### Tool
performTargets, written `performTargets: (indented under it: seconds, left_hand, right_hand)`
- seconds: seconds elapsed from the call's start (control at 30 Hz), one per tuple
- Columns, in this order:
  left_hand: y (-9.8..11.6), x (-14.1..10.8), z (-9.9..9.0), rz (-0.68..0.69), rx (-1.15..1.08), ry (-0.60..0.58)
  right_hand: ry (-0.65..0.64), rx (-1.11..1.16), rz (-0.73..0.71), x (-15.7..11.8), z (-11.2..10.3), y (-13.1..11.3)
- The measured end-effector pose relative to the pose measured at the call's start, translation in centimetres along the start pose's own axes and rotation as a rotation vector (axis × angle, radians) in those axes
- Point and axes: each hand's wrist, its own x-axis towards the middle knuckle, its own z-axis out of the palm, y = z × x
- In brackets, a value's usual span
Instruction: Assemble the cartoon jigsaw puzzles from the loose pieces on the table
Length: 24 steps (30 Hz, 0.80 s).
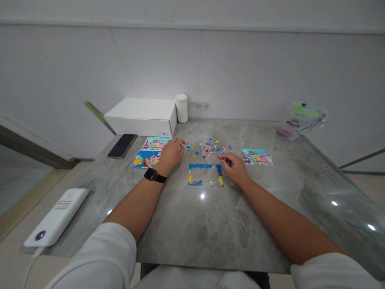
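Note:
A partly assembled jigsaw puzzle (195, 166) lies on the table, its blue and yellow border framing a gap, with a bottom stretch of the border open around a loose piece (211, 183). Behind it are scattered jigsaw pieces (210, 149). My right hand (235, 167) is at the puzzle's upper right corner, thumb and finger pinching a small jigsaw piece (218, 157). At the left edge of the scattered pieces, my left hand (172, 151) has its fingers curled together; what is at its fingertips is too small to make out.
Picture cards (146, 159) lie under and beside my left wrist, another card (258, 157) at right. A phone (122, 145), white box (140, 112), white bottle (181, 108), clear glasses (203, 111) and plastic bag (302, 120) stand around. A power bank (58, 216) sits at left.

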Motion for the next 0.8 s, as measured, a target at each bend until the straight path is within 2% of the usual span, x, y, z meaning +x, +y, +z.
performTargets:
  seconds: [0.1, 0.27, 0.6, 0.8]
  left_hand:
    - [-0.3, -0.3, 1.1, 0.013, 0.081, -0.055]
    - [-0.6, -0.2, 1.6, 0.015, 0.112, -0.083]
    - [-1.3, -0.2, 2.1, 0.034, 0.041, -0.091]
    - [-0.9, -0.2, 2.3, 0.088, -0.016, -0.111]
  right_hand:
    - [0.002, 0.015, 0.013, 0.0, 0.1, 0.1]
    - [0.006, 0.053, 0.065, -0.1, 0.5, 0.5]
    - [-0.007, 0.049, 0.091, -0.1, 0.5, 0.6]
    - [-0.021, 0.035, 0.083, 0.0, 0.5, 0.5]
